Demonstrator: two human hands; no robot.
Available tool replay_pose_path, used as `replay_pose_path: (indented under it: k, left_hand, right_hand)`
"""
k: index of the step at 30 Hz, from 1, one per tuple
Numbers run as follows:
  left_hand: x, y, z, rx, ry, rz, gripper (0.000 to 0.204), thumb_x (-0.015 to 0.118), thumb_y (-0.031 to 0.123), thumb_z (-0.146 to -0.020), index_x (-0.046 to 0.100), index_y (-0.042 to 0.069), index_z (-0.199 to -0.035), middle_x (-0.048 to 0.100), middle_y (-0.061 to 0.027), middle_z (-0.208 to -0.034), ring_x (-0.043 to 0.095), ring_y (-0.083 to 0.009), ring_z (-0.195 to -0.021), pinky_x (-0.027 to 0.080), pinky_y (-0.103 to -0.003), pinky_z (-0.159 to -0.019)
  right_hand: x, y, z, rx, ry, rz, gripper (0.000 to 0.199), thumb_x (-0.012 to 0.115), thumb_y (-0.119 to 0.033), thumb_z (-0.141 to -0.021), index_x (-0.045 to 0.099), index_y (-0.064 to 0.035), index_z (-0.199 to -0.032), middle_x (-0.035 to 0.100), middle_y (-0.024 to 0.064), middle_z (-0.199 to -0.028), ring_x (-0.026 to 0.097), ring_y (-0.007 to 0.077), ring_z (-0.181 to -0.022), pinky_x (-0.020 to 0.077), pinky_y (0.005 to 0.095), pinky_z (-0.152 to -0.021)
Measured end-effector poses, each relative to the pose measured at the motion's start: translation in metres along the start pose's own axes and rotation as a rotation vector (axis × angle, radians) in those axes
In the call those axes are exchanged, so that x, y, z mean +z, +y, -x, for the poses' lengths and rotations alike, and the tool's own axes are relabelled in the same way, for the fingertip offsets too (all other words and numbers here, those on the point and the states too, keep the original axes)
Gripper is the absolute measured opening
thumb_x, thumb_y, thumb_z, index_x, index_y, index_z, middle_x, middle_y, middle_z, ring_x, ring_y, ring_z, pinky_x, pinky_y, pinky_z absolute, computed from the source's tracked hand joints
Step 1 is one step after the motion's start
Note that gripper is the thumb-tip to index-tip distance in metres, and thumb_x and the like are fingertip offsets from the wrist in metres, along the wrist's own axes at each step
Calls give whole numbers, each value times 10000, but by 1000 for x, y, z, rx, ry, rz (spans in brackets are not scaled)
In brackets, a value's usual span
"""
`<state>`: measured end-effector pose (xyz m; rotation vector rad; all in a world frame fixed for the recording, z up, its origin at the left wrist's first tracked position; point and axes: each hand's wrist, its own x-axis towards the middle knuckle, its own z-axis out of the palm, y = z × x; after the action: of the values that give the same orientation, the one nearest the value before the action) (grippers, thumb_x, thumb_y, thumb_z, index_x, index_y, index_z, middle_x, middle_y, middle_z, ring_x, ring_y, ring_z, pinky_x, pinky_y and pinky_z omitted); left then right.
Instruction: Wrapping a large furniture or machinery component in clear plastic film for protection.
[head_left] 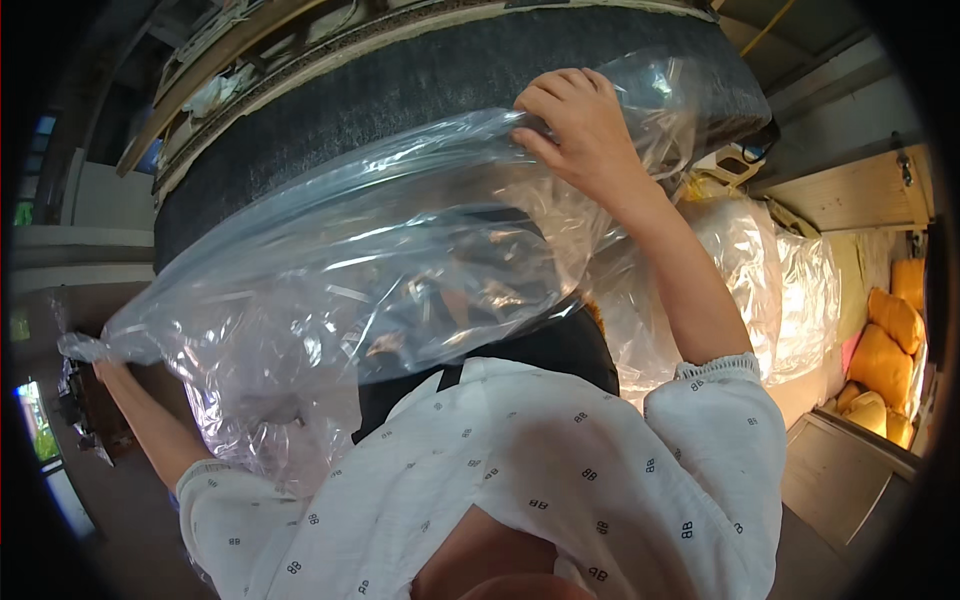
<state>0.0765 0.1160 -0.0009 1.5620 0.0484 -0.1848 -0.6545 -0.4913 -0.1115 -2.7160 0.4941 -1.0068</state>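
Note:
A large clear plastic sheet [400,250] stretches across in front of my body, creased and shiny. My left hand [101,368], out at the far left, is closed around a bunched end of it; the film largely covers the fingers. Up at the right of centre my right hand [578,122] grips the sheet's upper edge, its fingers curled over the film. That edge runs taut between both hands. Behind the sheet is a dark grey, worn padded surface [350,120], which the right hand is held over. Loose film hangs down over my lap.
More clear plastic [740,260] lies heaped on the right, brightly lit. Beyond it are a wooden panel [850,195] and orange-yellow cushion-like bundles [888,335]. A wooden rail [215,75] runs along the far left edge. A flat board [830,480] lies low at the right.

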Motion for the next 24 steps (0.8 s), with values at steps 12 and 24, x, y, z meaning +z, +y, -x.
replay_pose_path:
  k: [12, 24]
  left_hand:
    - [418, -98, 386, 1284, -702, -941, 393, 564, 189, -842, 507, 32, -1198, 564, -126, -1144, 520, -249, -1080, 373, -329, -927]
    - [432, -167, 362, 691, -752, -626, 143, 577, 133, -842, 580, -3, -796, 474, 6, -669, 440, -55, -638, 348, -183, -592]
  right_hand:
    - [3, 10, -54, -173, 195, 339, 59, 626, -107, -712, 571, -115, -728, 548, -22, -742, 523, 202, -862, 340, 459, -893]
    - [-13, 34, 26, 328, -161, 349, 683, 512, -452, -836, 345, 25, -1295, 309, 179, -1375, 266, 343, -1281, 189, 464, -1044]
